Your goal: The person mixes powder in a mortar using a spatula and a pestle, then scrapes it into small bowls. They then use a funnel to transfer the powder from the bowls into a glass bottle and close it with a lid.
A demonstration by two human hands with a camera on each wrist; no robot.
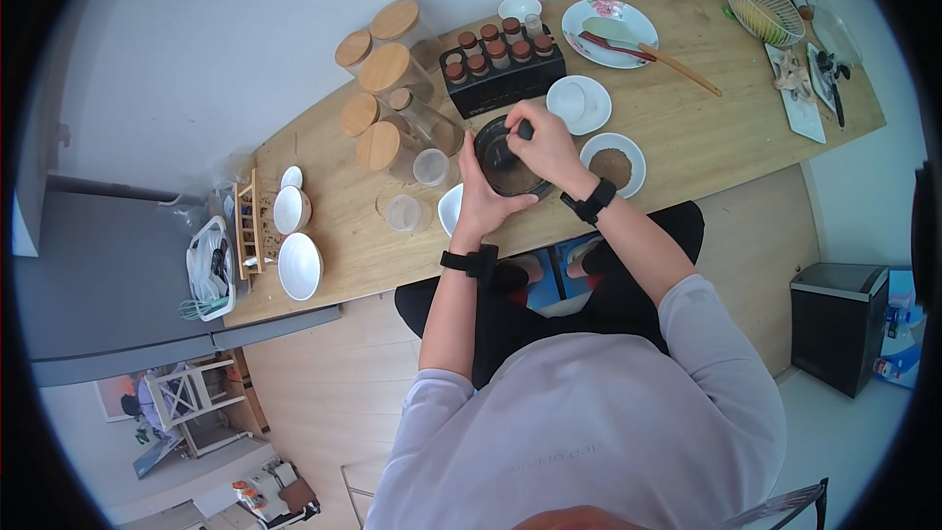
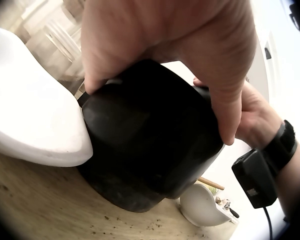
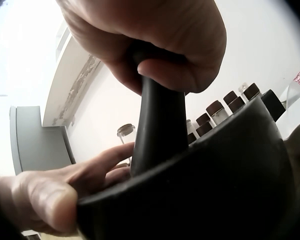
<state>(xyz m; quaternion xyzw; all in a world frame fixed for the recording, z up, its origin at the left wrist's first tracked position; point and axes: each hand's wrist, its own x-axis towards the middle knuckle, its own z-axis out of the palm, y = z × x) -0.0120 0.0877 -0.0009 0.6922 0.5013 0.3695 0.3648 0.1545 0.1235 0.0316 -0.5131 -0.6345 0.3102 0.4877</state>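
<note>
A black mortar (image 1: 510,180) stands near the table's front edge, with brownish contents inside. The left hand (image 1: 481,198) grips its outer wall, thumb at the near side and fingers at the left; in the left wrist view the hand (image 2: 165,35) spans the dark bowl (image 2: 145,130). Curled round the top of a black pestle (image 3: 162,120) is the right hand (image 3: 160,45), also seen from above (image 1: 545,149). The pestle's lower end is inside the mortar, hidden by the rim in the right wrist view.
Behind the mortar is a black rack (image 1: 505,88) of small jars. A bowl of brown powder (image 1: 611,169) sits right, a white dish (image 1: 450,210) touches the mortar's left side, and wooden-lidded jars (image 1: 386,69) stand back left. A plate (image 1: 643,20) holds utensils.
</note>
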